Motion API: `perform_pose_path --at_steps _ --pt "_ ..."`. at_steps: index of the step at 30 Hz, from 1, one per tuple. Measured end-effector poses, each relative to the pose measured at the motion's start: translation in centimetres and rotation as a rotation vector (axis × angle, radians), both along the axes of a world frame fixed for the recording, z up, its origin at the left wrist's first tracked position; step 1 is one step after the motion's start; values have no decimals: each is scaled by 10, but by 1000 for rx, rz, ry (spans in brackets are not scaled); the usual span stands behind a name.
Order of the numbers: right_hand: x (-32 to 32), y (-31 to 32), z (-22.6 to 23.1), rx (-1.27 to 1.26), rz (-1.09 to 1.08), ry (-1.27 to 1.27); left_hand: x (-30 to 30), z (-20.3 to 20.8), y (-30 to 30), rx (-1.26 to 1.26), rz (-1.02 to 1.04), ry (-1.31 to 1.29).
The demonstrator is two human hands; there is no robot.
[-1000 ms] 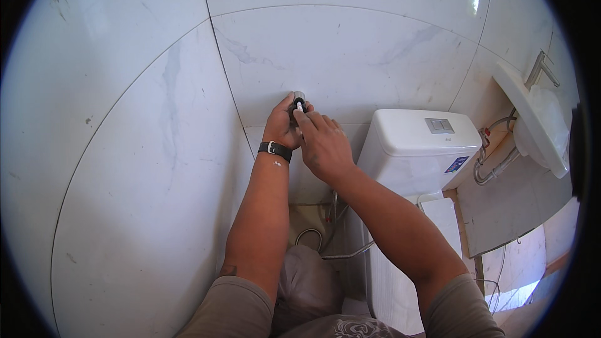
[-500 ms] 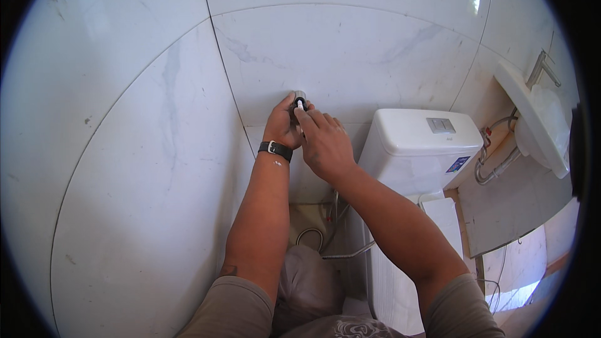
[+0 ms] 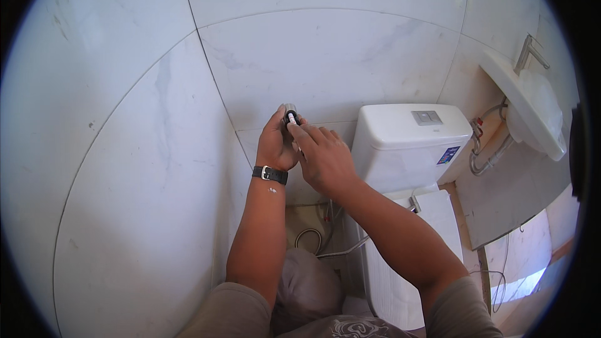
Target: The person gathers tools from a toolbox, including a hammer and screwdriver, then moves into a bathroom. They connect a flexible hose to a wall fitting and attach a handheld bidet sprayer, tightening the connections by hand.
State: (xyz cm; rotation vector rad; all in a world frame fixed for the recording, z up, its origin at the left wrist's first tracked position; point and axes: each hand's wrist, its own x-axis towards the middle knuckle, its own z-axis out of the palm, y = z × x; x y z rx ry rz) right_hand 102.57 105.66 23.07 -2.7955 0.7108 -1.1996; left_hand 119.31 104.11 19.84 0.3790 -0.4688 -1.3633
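In front of the tiled wall, my left hand (image 3: 275, 144) is closed around a small round silver piece with a black ring (image 3: 290, 111). My right hand (image 3: 327, 158) comes in from the right, its fingers pinched on a slim white stick-like piece (image 3: 292, 119). The tip of that white piece is at the black ring; whether it goes inside cannot be made out. My palms hide the lower parts of both pieces. On my left wrist sits a black watch strap (image 3: 270, 175).
A white toilet (image 3: 400, 144) stands right of my hands, its flush plate (image 3: 427, 117) on top. Further right hangs a washbasin (image 3: 523, 106) with a tap (image 3: 532, 53) and hoses. A metal flexible hose (image 3: 341, 253) lies low between my arms. Marble-look wall tiles (image 3: 144, 169) rise on the left.
Both hands have drawn a little nearer to me, with the silver piece and the white piece still held together. The view has shifted slightly, so the toilet and basin appear further left.
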Motion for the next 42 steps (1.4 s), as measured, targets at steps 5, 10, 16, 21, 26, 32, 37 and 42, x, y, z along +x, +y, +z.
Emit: perform_pose_path --at_steps 5,10,16,21,26,32,37,42 --pt "8 -1 5 20 10 -39 8 4 -3 19 -59 56" --pt "33 -11 3 -78 -91 -48 33 5 -24 -42 -167 1" --pt "46 -25 -5 -82 -100 -4 47 -8 -41 -14 -164 30" --pt "48 -27 -8 -38 -75 -36 47 -9 -42 1 -117 8" --pt "48 -27 -5 3 -87 7 42 -4 -42 27 -65 5" --pt "51 -30 -6 -32 -77 -17 43 0 -41 16 -83 -1" --pt "51 -31 -7 -53 -87 9 44 -1 -43 31 -57 -4" --pt "50 -28 -5 -57 -114 49 45 -4 -45 -8 -95 60"
